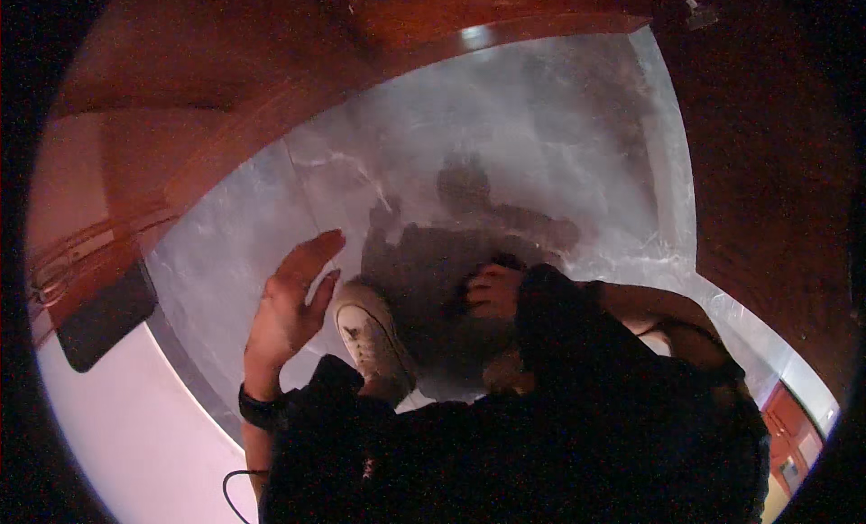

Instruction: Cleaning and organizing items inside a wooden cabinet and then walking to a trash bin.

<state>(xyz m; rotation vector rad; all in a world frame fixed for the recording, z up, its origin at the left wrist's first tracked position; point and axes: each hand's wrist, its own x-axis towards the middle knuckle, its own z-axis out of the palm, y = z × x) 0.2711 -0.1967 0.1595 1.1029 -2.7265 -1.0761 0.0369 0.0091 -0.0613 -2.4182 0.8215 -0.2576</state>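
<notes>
My left hand [291, 301] is raised over the grey floor at centre left, its fingers apart and nothing in it. A dark band circles that wrist. Below and beside the hand shows a light-coloured lace-up shoe [365, 328]. My right hand [494, 290] is at the centre, its fingers curled against something dark beside the dark sleeve; what it touches is too dim to tell. Dark clothing [500, 449] fills the lower middle.
Glossy grey marbled floor [514, 118] bears a shadow or reflection. Reddish-brown wooden furniture [270, 64] runs along the top and left, with a dark wooden surface [771, 186] at right. A dark mat [108, 321] and a white surface [149, 429] lie at lower left. A thin cable [229, 490] loops beside my left arm.
</notes>
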